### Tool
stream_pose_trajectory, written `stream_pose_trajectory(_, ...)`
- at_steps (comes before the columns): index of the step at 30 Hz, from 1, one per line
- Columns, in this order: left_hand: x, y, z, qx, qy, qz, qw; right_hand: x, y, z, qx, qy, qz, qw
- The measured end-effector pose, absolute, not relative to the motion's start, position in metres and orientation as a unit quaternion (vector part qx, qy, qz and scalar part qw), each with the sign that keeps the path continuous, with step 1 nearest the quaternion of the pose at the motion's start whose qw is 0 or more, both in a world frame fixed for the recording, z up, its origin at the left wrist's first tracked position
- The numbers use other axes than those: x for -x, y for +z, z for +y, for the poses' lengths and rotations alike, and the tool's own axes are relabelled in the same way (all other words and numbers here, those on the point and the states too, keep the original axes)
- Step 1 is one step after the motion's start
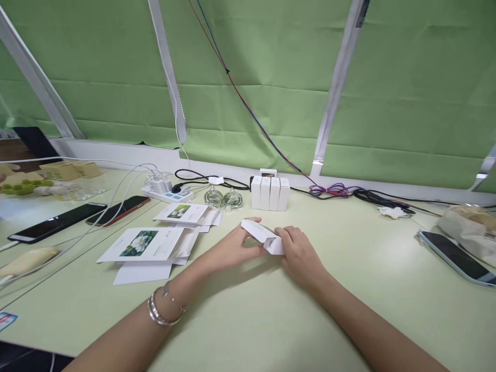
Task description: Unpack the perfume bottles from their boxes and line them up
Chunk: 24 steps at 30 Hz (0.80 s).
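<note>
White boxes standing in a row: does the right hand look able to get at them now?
Probably yes: the white boxes stand just beyond the right hand, with nothing visible blocking the way, though it would likely need to let go of the small carton first.

Our bare left forearm [132, 325] and right forearm [368, 316] slant inward from below. Our left hand [232, 250] parts its thumb [253, 252] from its fingers [240, 235]; close to it, our right hand [304, 261] curls inward, its back turned upward.
</note>
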State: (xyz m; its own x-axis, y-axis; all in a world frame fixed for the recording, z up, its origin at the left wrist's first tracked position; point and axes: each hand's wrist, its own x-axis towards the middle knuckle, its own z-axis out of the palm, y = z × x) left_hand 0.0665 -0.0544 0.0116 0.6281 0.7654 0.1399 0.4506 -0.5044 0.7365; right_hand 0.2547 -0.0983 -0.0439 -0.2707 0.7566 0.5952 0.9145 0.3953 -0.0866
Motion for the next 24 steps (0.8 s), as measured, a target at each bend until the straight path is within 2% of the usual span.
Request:
stream_pose_trajectory(2,-0.065,0.007,-0.049,-0.831,0.203,0.318,0.41,-0.256,-0.043,-0.098,0.532,-0.181,-0.791,0.242)
stream_pose_trajectory(4,-0.068,0.001,-0.047,-0.847,0.188,0.263,0.422,-0.256,-0.042,-0.098,0.517,-0.198,-0.806,0.21)
stream_pose_trajectory(8,-0.081,-0.013,-0.049,-0.884,0.25,0.247,0.308,-0.255,-0.04,-0.099,0.476,-0.167,-0.839,0.206)
stream_pose_trajectory(11,-0.089,-0.02,-0.05,-0.857,0.293,0.312,0.288,-0.261,-0.038,-0.096,0.479,-0.14,-0.839,0.215)
stream_pose_trajectory(16,-0.086,-0.018,-0.047,-0.819,0.309,0.409,0.258,-0.293,-0.035,-0.085,0.552,-0.15,-0.801,0.177)
stream_pose_trajectory(24,-0.08,-0.02,-0.045,-0.826,0.287,0.383,0.298,-0.359,-0.052,-0.074,0.712,-0.178,-0.663,0.145)
